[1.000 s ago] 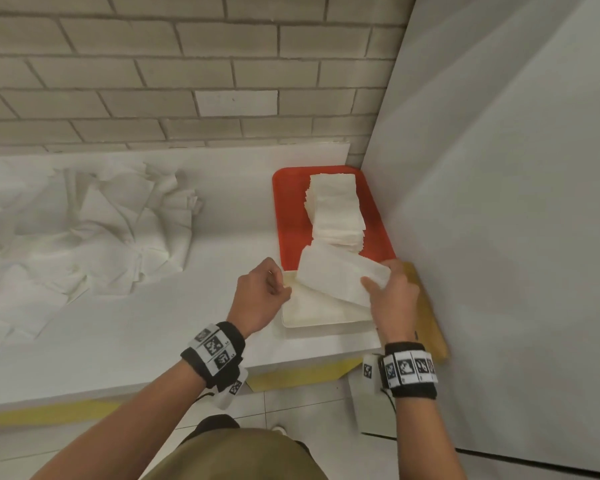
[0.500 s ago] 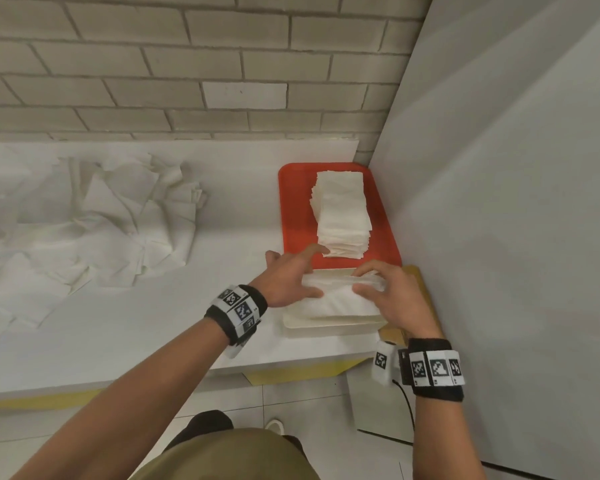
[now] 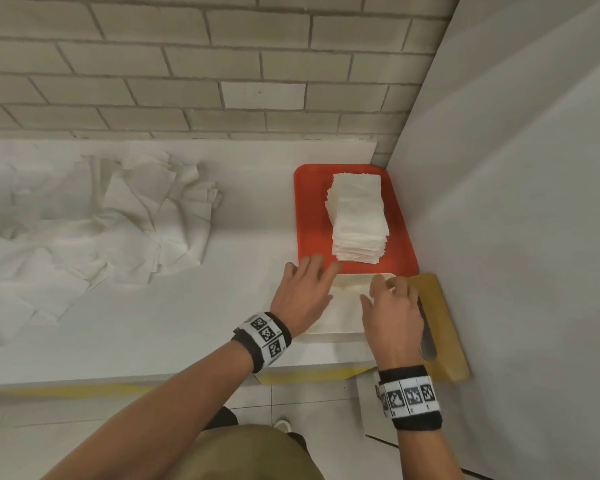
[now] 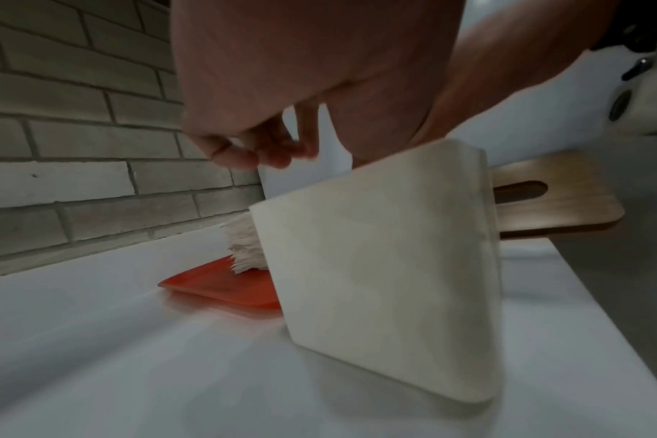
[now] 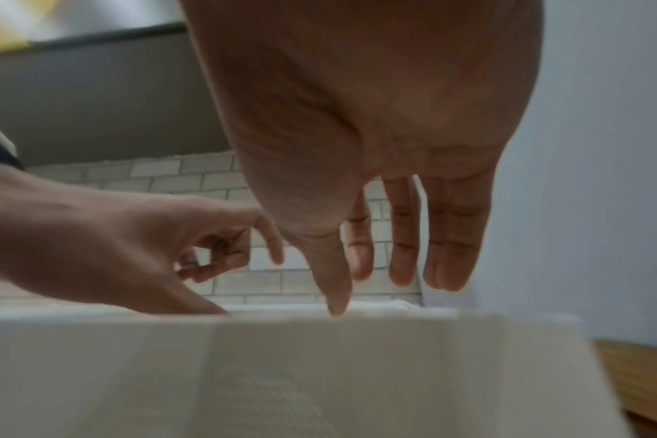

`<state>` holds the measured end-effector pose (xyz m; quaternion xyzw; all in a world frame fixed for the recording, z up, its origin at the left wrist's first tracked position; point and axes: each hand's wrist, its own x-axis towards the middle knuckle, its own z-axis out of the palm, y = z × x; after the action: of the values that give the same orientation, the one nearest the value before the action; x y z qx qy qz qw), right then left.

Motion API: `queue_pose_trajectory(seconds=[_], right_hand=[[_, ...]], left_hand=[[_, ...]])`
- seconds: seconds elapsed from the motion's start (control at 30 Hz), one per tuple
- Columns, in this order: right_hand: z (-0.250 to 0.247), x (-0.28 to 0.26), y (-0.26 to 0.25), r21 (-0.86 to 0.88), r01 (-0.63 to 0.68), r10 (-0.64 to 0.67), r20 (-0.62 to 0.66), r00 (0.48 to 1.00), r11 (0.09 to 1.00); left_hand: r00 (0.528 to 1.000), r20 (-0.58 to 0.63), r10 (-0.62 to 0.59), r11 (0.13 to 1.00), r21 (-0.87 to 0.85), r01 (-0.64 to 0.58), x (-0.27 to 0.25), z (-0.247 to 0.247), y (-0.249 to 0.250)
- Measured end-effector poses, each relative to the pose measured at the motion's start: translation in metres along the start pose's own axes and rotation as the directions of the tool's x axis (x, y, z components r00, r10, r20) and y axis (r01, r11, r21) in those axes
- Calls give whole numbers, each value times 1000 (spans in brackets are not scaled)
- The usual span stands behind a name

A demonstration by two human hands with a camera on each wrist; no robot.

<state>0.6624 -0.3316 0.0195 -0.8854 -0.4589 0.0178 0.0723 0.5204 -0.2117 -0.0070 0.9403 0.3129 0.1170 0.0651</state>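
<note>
A folded white napkin (image 3: 347, 308) lies flat on a white square board (image 4: 387, 266) at the table's front right. My left hand (image 3: 303, 294) rests on the napkin's left part, fingers stretched toward the tray. Over its right part my right hand (image 3: 392, 310) is spread with straight fingers, and in the right wrist view its thumb tip touches the napkin (image 5: 282, 379). Neither hand grips anything. Just behind, an orange tray (image 3: 310, 209) carries a neat stack of folded napkins (image 3: 359, 216).
A loose pile of unfolded white napkins (image 3: 101, 220) covers the table's left side. A wooden board with a slot handle (image 3: 445, 330) sticks out past the table edge beside my right hand. A grey panel (image 3: 516, 237) closes the right side and a brick wall (image 3: 187, 64) the back.
A second ago both hands held the napkin raised by its edges. They have since laid it down on the white board and flattened out on top of it.
</note>
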Motion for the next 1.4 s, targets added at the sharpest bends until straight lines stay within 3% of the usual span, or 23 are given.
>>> queue_pose_trajectory(seconds=[0.07,0.1,0.17,0.2,0.23,0.33,0.43,0.47,0.5,0.57,0.6,0.67,0.77,0.83,0.87,0.93,1.03,1.1,1.13,1.2,1.27,1.33,1.4], right_hand=[[5,6,-7,28,21,-26,182,983,999],[11,13,-12,22,-6,-1,333,943,1000],[20,26,-17,-12,-70,63,605,794,997],[24,33,-18,-7,-91,73,656,751,996],[25,37,-19,17,-107,69,665,744,994],[20,47,-17,77,-149,67,634,770,986],[21,42,-23,8,-121,81,693,716,993],[22,37,-28,-40,-108,107,665,740,993],[19,33,-38,-69,-110,130,587,799,991],[4,29,-73,-62,-114,127,313,941,992],[-6,29,-101,7,-77,75,161,984,997],[-14,37,-170,226,78,-70,-47,996,971],[0,73,-271,435,257,-248,-79,966,863],[29,107,-322,532,288,-330,-17,944,796],[44,124,-346,552,298,-367,15,930,779],[73,154,-384,596,278,-411,97,907,754],[107,178,-419,631,173,-428,278,860,756],[124,183,-430,610,172,-455,346,820,774],[131,184,-435,584,191,-464,364,808,789],[137,186,-441,550,190,-447,383,808,814],[132,189,-440,540,168,-414,374,830,825],[116,189,-435,515,190,-406,347,845,836],[86,179,-428,487,229,-407,297,864,843]], left_hand=[[998,-68,2,999,-40,-5,-2,-6,-3],[996,-86,-12,998,-60,6,-4,-10,-7],[993,-93,-65,994,-97,56,-8,-16,-24],[990,-94,-101,989,-117,90,-11,-20,-38],[985,-101,-139,983,-138,125,-14,-23,-56],[958,-123,-260,952,-198,233,-24,-40,-129],[928,-52,-369,919,-170,356,-38,-63,-223],[920,-14,-391,913,-130,386,-44,-70,-257],[913,18,-407,909,-84,407,-48,-78,-290],[904,97,-416,909,6,418,-54,-94,-350],[900,163,-405,914,50,403,-55,-100,-375],[861,364,-354,935,163,316,-55,-107,-413],[770,579,-267,942,325,83,-53,-105,-444],[753,629,-194,946,323,-25,-51,-110,-448],[765,626,-153,953,299,-54,-50,-116,-449],[839,541,-62,978,201,-58,-55,-131,-449],[968,249,9,991,-134,25,-76,-164,-441],[994,40,-100,928,-358,108,-98,-186,-432],[979,-34,-202,869,-467,164,-110,-191,-429],[897,-79,-435,683,-678,272,-130,-188,-426],[770,6,-638,410,-844,346,-146,-167,-428],[635,170,-753,137,-904,405,-157,-138,-427],[587,293,-755,-4,-897,442,-163,-108,-424]])
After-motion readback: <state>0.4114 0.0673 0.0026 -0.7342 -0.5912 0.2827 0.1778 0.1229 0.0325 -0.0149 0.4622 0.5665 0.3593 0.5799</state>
